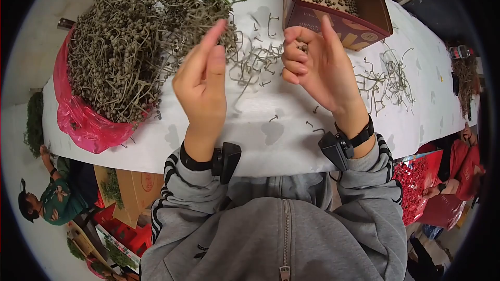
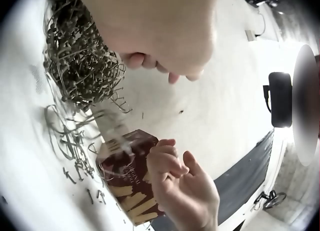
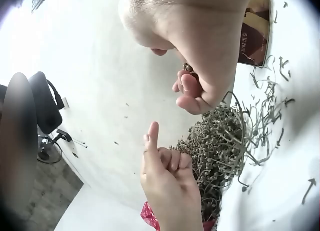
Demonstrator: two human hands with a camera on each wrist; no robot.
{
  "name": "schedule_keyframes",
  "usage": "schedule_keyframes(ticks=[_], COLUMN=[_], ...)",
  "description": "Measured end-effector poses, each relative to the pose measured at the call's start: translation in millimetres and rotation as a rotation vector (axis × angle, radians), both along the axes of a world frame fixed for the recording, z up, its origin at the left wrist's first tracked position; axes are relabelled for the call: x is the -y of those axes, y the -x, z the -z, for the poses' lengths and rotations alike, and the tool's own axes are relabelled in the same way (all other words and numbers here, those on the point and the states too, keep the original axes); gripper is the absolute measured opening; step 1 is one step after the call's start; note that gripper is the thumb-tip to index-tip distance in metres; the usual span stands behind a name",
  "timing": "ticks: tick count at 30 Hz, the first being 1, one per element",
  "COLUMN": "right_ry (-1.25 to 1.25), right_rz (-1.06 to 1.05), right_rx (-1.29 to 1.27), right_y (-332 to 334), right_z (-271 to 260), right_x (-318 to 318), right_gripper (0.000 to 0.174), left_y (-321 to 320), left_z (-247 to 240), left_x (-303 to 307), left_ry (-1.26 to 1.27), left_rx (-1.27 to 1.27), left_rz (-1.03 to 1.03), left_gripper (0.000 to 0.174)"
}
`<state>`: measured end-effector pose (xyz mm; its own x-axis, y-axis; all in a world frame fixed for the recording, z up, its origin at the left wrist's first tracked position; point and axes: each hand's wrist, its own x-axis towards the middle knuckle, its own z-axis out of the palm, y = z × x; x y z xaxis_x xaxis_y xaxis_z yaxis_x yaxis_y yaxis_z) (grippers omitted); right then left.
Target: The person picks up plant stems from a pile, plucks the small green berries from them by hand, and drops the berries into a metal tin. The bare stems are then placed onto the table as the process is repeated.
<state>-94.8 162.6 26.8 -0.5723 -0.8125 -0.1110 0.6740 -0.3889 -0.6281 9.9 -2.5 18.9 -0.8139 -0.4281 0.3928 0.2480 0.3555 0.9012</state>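
In front of the tin (image 1: 359, 34), the right hand (image 1: 324, 67) curls round seed heads (image 3: 188, 67); left of the tin, the left hand (image 1: 201, 86) extends thumb and index finger near the stem pile (image 1: 117, 54).

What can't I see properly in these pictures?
Head view: how many pods the right hand holds; curled fingers block the view.
Head view: inside the pink bag; heaped stems cover it.
Left wrist view: loose stems near the box; they're blurred.
Right wrist view: the whole box; the top edge cuts it off.
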Motion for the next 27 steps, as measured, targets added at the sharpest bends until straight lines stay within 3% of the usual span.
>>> schedule_keyframes(ticks=[2,3,6,7,10,11,14,15,18,22,27], right_ry=[-0.046,-0.045,-0.071,-0.07,-0.29,-0.29,-0.46,-0.459,-0.394,-0.467,-0.467], right_rz=[0.044,0.046,0.03,0.027,0.064,0.061,0.274,0.271,0.231,0.223,0.2], right_rx=[0.026,0.026,-0.073,-0.073,-0.522,-0.523,-1.327,-1.327,-1.691,-1.794,-1.731], right_y=[-5.8,-7.4,-10.9,-11.5,-12.4,-14.1,-21.9,-21.3,-18.4,-21.1,-12.2], right_z=[-6.0,-6.0,-3.0,-0.5,8.0,9.2,10.4,10.1,6.1,3.7,6.2], right_x=[3.0,3.3,5.0,5.8,7.2,8.5,11.9,11.6,10.5,11.2,7.0], right_gripper=[0.045,0.045,0.042,0.042,0.026,0.026,0.023,0.023,0.026,0.026,0.033], left_y=[2.1,1.9,-1.8,-1.6,1.6,1.3,4.0,5.5,11.4,7.6,5.8], left_z=[0.0,-0.9,-5.3,-2.0,13.3,15.5,16.7,16.9,16.3,29.9,36.3], left_x=[-5.5,-9.2,-20.2,-19.6,-16.8,-17.5,-26.5,-29.3,-33.4,-23.9,-18.3], left_ry=[0.071,0.072,-0.016,-0.016,-0.824,-0.825,-1.402,-1.404,-1.765,-1.779,-1.754], left_rx=[-0.115,-0.115,0.085,0.086,0.333,0.331,0.446,0.445,0.465,0.421,0.37], left_rz=[-0.241,-0.24,0.022,0.019,0.339,0.337,0.384,0.382,0.232,0.432,0.533], left_gripper=[0.026,0.026,0.018,0.018,0.021,0.021,0.026,0.026,0.024,0.026,0.029])
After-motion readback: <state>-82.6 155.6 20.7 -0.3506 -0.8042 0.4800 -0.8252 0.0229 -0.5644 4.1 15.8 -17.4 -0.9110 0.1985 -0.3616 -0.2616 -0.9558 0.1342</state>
